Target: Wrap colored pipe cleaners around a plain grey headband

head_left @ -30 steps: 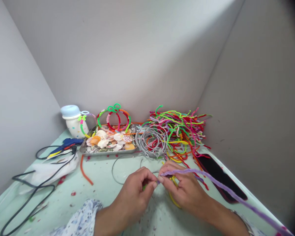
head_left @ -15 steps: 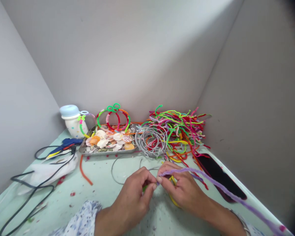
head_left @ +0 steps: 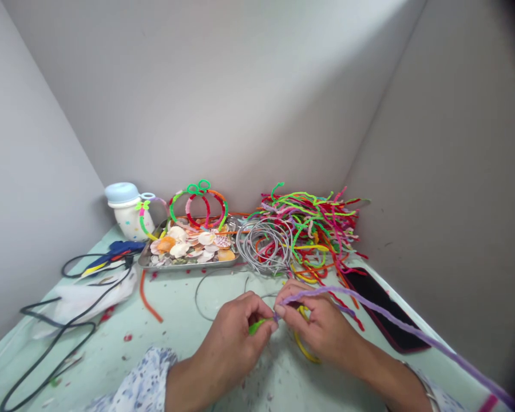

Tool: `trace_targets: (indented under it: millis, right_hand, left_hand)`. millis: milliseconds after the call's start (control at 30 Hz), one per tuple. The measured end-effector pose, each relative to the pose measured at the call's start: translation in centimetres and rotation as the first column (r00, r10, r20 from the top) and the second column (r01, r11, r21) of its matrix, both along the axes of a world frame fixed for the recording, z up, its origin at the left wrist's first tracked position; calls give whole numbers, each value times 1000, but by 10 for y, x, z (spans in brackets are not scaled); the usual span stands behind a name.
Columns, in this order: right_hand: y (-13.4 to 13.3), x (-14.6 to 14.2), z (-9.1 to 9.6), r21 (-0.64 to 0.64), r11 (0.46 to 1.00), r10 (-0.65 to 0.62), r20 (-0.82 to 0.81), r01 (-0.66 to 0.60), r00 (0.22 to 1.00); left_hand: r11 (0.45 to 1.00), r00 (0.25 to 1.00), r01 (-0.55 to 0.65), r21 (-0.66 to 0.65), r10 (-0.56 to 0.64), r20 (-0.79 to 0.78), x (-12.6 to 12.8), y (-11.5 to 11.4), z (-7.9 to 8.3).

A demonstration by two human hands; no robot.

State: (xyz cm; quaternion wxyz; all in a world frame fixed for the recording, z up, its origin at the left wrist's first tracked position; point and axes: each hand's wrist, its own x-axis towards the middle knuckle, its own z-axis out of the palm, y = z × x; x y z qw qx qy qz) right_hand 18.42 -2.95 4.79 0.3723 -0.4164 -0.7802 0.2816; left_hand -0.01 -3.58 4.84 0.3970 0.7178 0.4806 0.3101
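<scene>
My left hand is pinched around a piece with a bright green part showing between thumb and finger. Just to its right, my right hand pinches a purple pipe cleaner, whose long free end runs over the hand and forearm to the lower right. At the fingertips the purple meets the piece in my left hand; the exact join is mostly covered by the fingers. A yellow pipe cleaner curves out beneath my right hand, and I cannot tell whether it is held.
Behind the hands lie a metal tray of seashells, a coil of grey wire and a heap of pipe cleaners. A phone lies right. Leftward are a white jar, blue-handled pliers and a black cable.
My hands stay close together, with slightly more green showing at my left fingertips. The purple pipe cleaner's free end has shifted a little at the lower right.
</scene>
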Motion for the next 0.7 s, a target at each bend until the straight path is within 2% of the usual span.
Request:
trace_targets:
  millis: [233, 400, 700]
  right_hand:
    - [-1, -3, -3, 7, 999, -34, -10, 34, 999]
    - [-2, -6, -4, -13, 998, -58, -12, 58, 998]
    - [2, -2, -10, 33, 996, -82, 37, 81, 996]
  left_hand:
    - [999, 999, 7, 53, -5, -44, -1, -3, 3]
    - [995, 998, 11, 101, -5, -55, 0, -5, -1]
    - [995, 995, 56, 83, -50, -82, -2, 1, 0]
